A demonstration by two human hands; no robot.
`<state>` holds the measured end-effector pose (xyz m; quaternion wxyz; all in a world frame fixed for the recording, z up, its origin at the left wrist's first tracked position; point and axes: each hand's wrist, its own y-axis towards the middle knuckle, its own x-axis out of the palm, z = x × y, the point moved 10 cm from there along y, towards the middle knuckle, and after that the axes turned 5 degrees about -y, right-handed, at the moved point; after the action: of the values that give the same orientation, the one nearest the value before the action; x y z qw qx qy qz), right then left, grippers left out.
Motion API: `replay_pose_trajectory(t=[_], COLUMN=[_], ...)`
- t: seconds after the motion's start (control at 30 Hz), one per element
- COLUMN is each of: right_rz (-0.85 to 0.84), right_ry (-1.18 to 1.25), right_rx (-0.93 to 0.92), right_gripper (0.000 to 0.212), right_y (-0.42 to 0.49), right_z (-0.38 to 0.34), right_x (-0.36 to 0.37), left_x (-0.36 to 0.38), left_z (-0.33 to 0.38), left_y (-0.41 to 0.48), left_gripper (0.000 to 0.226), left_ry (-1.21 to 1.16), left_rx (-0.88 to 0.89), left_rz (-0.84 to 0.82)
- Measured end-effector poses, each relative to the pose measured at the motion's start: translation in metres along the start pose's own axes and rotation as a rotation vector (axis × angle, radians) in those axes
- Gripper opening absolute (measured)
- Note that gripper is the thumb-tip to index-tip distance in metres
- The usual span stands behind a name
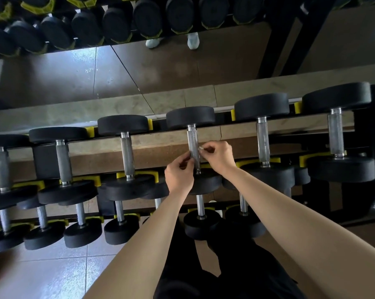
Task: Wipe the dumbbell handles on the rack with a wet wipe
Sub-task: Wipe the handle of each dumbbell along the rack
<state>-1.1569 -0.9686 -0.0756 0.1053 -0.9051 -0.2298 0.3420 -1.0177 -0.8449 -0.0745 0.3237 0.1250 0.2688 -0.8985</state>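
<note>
Left hand (179, 175): narrow, fingers curled in and set against the left side of the handle (192, 141); cannot tell whether pinching the bar itself or an end of the wipe.
Right hand (219, 156): narrow, thumb and forefinger pinching a small white scrap of wet wipe (201, 148) just right of the same handle.
Wet wipe: mostly hidden; shows only at the right fingertips, touching the bar about midway along.
Handle: knurled steel, on the fourth dumbbell (191, 117) from the left, upper tier of the rack (45, 162).
Upper tier: six dumbbells counted, black round heads, seated in yellow cradles (148, 174).
Lower tier: seven handles counted, one partly hidden behind the left forearm.
Hands: two, both bare, meeting at the one bar.
Mirror (74, 72): behind the rack, reflecting further dumbbells and two pale shoes.
Floor (52, 268): pale tiles, lower left.
</note>
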Motion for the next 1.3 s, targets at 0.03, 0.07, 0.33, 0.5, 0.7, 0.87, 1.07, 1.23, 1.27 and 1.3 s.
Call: replay_pose_trajectory(t=[0.03,0.07,0.33,0.5,0.7,0.87,1.07,1.23,1.27,1.3], right_rz=[-0.061,-0.14,0.049,0.057,-0.119,-0.192,-0.248,-0.248,-0.285,-0.311], right_ry=[-0.028,-0.067,0.091,0.027,-0.018,0.119,0.248,0.484,0.558,0.604], right_rx=[0.003,0.005,0.057,-0.003,-0.057,-0.09,-0.012,0.136,0.165,0.178], right_gripper=[0.013,0.012,0.019,0.014,0.018,0.025,0.026,0.021,0.024,0.025], right_y=[-0.001,-0.004,0.008,-0.007,-0.037,-0.03,-0.018,-0.01,-0.012,-0.013], right_z=[0.003,0.006,-0.008,-0.016,-0.008,-0.024,-0.021,-0.01,-0.012,-0.015], right_x=[0.003,0.009,-0.014,0.003,0.015,0.005,-0.002,0.0,0.003,0.004], left_x=[0.0,0.0,-0.001,-0.002,0.001,0.011,0.005,0.002,0.004,0.007], left_z=[-0.001,-0.002,-0.002,-0.004,0.003,0.038,0.053,0.044,0.04,0.036], left_y=[0.001,0.002,0.004,0.004,0.004,-0.004,0.003,0.016,0.017,0.018], left_gripper=[0.029,0.028,0.023,0.022,0.04,0.058,0.036,0.022,0.021,0.02], left_ry=[-0.01,-0.012,-0.021,-0.03,0.01,0.165,0.061,-0.351,-0.432,-0.502], left_rx=[0.003,0.012,0.048,0.047,0.155,0.482,0.491,0.135,0.058,-0.007], left_rz=[-0.005,-0.008,-0.005,0.008,-0.052,-0.26,-0.207,-0.202,-0.213,-0.225])
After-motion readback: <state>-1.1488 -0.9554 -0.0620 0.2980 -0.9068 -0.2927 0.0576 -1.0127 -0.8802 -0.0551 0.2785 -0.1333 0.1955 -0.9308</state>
